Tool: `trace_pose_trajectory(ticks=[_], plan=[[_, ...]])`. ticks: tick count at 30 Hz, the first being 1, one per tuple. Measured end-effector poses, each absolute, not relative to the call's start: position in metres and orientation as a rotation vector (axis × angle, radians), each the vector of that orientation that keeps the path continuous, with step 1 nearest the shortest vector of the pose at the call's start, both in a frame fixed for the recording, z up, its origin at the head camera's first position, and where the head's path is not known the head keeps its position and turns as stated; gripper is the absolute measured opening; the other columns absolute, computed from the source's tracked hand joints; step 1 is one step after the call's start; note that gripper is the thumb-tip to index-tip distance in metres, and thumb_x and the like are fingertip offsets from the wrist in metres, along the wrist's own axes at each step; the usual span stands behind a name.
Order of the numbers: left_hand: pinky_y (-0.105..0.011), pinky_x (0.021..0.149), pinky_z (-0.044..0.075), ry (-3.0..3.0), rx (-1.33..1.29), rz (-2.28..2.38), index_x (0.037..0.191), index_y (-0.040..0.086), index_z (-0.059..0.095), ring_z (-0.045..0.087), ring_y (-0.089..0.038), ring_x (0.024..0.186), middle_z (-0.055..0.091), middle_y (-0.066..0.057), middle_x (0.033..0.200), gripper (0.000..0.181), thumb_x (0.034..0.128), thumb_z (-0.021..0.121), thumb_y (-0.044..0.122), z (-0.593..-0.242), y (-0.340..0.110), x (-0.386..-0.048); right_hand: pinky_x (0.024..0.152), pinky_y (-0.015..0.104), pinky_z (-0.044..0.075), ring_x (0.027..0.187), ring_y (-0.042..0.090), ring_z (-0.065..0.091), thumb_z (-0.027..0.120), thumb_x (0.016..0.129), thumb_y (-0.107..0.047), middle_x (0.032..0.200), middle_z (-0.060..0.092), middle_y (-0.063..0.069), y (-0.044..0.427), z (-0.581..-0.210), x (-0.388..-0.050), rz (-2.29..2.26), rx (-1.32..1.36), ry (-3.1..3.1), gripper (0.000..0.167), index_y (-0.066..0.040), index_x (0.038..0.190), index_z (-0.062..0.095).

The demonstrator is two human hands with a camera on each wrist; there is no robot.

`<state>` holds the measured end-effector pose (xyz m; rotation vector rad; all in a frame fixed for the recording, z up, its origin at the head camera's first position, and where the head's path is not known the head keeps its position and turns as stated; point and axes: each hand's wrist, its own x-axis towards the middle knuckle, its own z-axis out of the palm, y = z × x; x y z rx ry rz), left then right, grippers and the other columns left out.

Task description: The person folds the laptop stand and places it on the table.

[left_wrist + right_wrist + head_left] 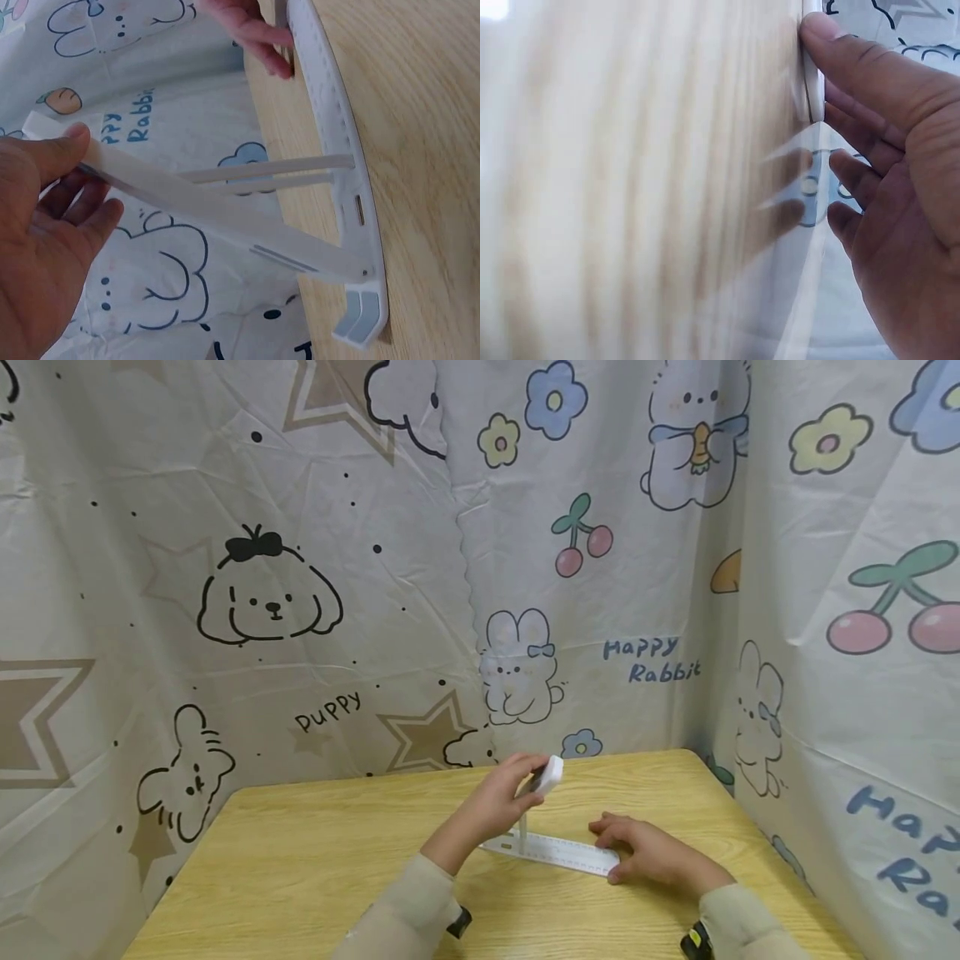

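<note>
A white folding stand point(566, 852) lies with its long notched base on the table, and its upper arm is raised at a slant. My left hand point(491, 802) pinches the free end of that arm between thumb and fingers. In the left wrist view, two thin struts point(274, 166) run from the raised arm point(202, 206) down to the base, and grey pads point(358, 315) line the hooked end near the hinge. At the base's other end, my right hand point(656, 853) grips the tip, with the thumb on the near edge point(814, 82) in the right wrist view.
The wood-grain table point(315, 860) has rounded back corners. Printed cloth point(405, 568) with puppies, rabbits and flowers hangs behind it and along the right side. Dark wrist devices point(696, 941) sit at both sleeves.
</note>
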<state>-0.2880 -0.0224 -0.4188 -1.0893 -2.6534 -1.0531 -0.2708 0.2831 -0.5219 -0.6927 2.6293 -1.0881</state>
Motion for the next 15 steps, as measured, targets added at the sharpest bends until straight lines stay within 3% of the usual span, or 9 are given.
trace_pose_trajectory(ticks=[7, 15], plan=[[-0.033, 0.11, 0.049, -2.631, -1.15, -1.017, 0.152, 0.013, 0.049, 0.055, -0.017, 0.132, 0.053, -0.003, 0.149, 0.057, 0.0984, 0.068, 0.015, -0.423, -0.029, -0.292, 0.118, 0.073, 0.015, 0.153, 0.046, 0.021, 0.086, 0.079, -0.03, 0.156, 0.05, 0.008, 0.283, -0.518, -0.267, -1.023, -0.734, 2.598, 0.037, -0.024, 0.114, 0.073], [-0.033, 0.11, 0.049, -2.572, -1.113, -0.937, 0.152, 0.01, 0.049, 0.055, -0.021, 0.135, 0.054, -0.005, 0.152, 0.056, 0.0994, 0.068, 0.013, -0.43, -0.021, -0.281, 0.12, 0.07, -0.005, 0.156, 0.044, 0.009, 0.079, 0.084, -0.015, 0.163, 0.038, 0.01, 0.302, -0.513, -0.276, -1.121, -0.697, 2.392, 0.056, -0.012, 0.138, 0.066]])
